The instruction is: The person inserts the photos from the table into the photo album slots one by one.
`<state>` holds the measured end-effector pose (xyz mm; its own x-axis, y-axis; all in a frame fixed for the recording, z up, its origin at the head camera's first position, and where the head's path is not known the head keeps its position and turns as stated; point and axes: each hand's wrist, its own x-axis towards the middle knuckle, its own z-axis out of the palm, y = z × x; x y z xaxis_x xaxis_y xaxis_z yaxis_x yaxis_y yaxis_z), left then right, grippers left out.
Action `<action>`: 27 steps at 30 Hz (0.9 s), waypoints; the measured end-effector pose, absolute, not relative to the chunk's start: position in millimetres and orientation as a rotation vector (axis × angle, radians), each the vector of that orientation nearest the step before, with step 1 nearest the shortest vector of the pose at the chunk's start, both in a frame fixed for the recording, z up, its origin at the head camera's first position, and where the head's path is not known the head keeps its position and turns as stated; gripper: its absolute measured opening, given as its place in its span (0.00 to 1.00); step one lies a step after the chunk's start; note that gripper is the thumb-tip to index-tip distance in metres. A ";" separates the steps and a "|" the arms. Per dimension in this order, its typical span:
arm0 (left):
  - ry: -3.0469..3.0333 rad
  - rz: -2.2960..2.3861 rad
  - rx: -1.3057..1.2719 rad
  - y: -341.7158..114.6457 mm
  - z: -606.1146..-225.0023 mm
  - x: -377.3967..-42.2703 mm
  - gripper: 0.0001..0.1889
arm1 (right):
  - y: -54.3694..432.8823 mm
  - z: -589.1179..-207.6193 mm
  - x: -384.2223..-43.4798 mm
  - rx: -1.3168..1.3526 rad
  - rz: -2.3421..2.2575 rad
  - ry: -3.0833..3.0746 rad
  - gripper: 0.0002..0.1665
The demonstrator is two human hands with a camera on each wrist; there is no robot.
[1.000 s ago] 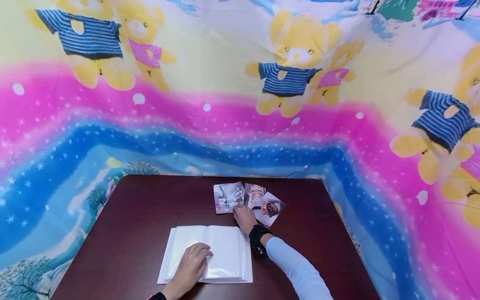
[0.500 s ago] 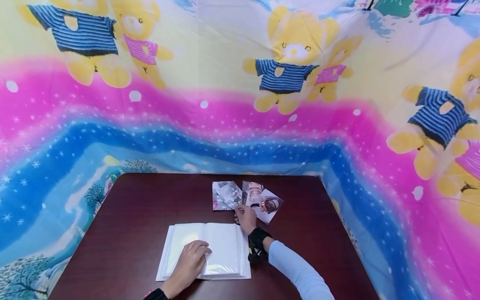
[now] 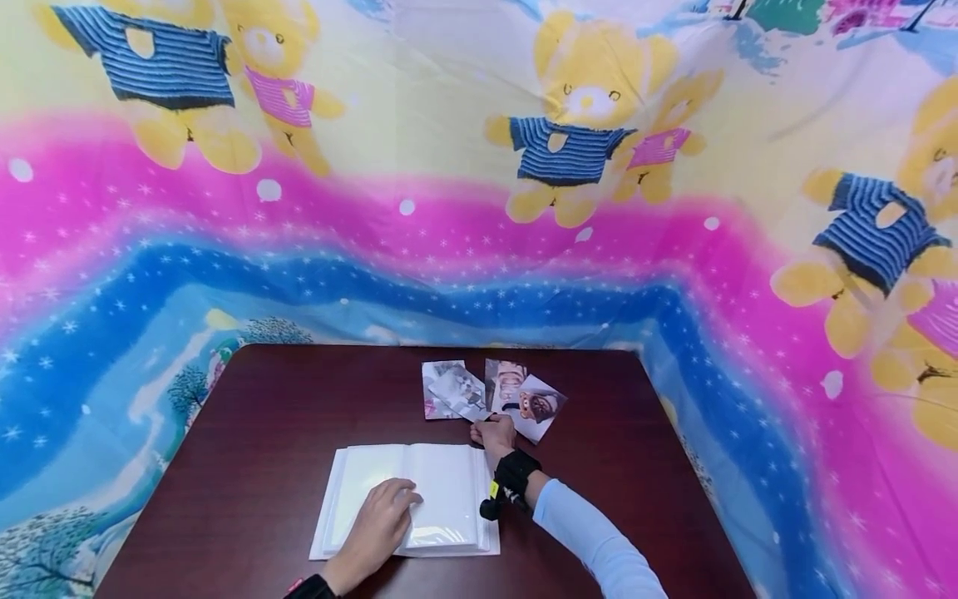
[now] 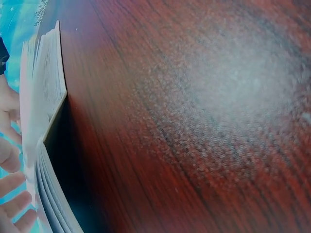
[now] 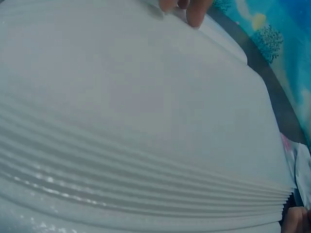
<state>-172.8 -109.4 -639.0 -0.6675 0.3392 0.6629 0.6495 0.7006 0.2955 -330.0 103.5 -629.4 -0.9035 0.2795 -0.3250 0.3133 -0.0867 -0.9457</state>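
An open photo album (image 3: 445, 491) with white sleeve pages lies on the table; its stacked page edges show in the right wrist view. My left hand (image 3: 377, 520) rests on it near the spine, fingers relaxed; several of its fingertips (image 4: 19, 206) show at the left wrist view's edge. Just beyond the album's far right corner, my right hand (image 3: 496, 431) pinches the near corner of a greyish photo (image 3: 460, 393). That photo lies slanted over another photo (image 3: 432, 381). Part of the held photo (image 5: 302, 165) appears at the right wrist view's edge, above a finger.
Beside the held photo lie two overlapping portrait photos, one (image 3: 506, 376) partly under the other (image 3: 543, 406). The dark red-brown table (image 3: 262, 433) backs onto a hanging cloth (image 3: 419, 249) printed with bears. A wrist camera (image 3: 490, 506) hangs over the album's right edge.
The right hand has drawn the top greyish photo toward itself and turned it, uncovering more of the photo beneath. The right wrist has rotated. The left hand stays on the album.
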 end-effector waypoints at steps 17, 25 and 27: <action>-2.335 -0.796 -0.709 -111.6 -635.8 -175.3 0.15 | 109.5 -606.9 -318.9 0.586 -2.365 1.920 0.19; -2.272 -1.518 -0.057 -124.6 -598.9 -190.8 0.14 | 122.9 -594.7 -317.1 0.022 -2.137 2.072 0.18; -2.304 -1.621 0.003 -127.3 -592.3 -195.9 0.18 | 125.7 -587.1 -314.6 -0.120 -2.057 2.056 0.18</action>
<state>-195.9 -127.3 -592.3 -0.9477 -0.1854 0.2597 0.1818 0.3550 0.9170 -314.6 125.7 -587.1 -0.9701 -0.2193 -0.1044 0.1045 0.0113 -0.9945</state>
